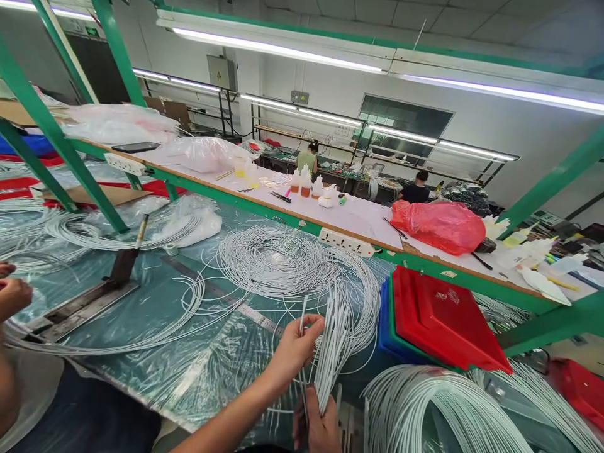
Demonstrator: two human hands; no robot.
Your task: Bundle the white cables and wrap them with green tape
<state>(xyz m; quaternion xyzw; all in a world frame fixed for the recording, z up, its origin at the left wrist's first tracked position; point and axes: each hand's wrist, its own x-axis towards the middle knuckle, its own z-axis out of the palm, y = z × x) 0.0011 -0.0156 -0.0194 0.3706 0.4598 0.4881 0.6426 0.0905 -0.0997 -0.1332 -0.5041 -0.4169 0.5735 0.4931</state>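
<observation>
My left hand (pixel 295 346) pinches a thin white cable (pixel 302 309) between thumb and fingers, its end pointing up. Below it, near the bottom edge of the view, my right hand (pixel 321 425) grips the lower part of a bundle of white cables (pixel 331 343). The bundle stands tilted, with its upper ends fanned out just right of my left hand. Part of my right hand's fingers are hidden behind the cables. Behind the bundle lies a large loose coil of white cable (pixel 278 259) on the plastic-covered table (pixel 236 371).
Red, green and blue bins (pixel 448 314) are stacked to the right, behind a thick cable coil (pixel 438 402). A steel ruler (pixel 259 319) and a lever cutter (pixel 99 296) lie left, near a co-worker's hand (pixel 14 296). A shelf (pixel 358 214) with bottles and a power strip (pixel 346 243) crosses behind.
</observation>
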